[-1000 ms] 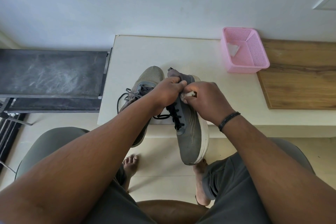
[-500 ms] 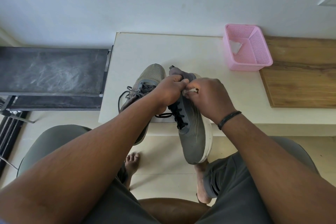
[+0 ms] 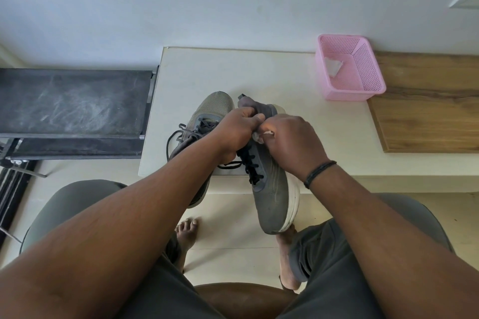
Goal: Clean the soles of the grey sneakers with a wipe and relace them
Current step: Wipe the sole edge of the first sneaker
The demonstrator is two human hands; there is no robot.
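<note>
At the near edge of the table (image 3: 259, 70), a white wipe (image 3: 259, 136) is pinched in the curled fingers of the right hand (image 3: 290, 142), while the collar of the lifted sneaker (image 3: 269, 189) is gripped by the left hand (image 3: 237, 132). The sole-cleaning step seems in hand; next the white sole must be turned toward the wipe. Counted: two sneakers, the second sneaker (image 3: 204, 116) lying to the left; one held wipe; one pink basket (image 3: 350, 67) at the far right.

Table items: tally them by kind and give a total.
Grey sneakers: 2, one lying on the table, one held
Pink basket: 1
Wipes: 2, one in the basket, one in the right hand
Wooden board: 1
Total: 6
</note>
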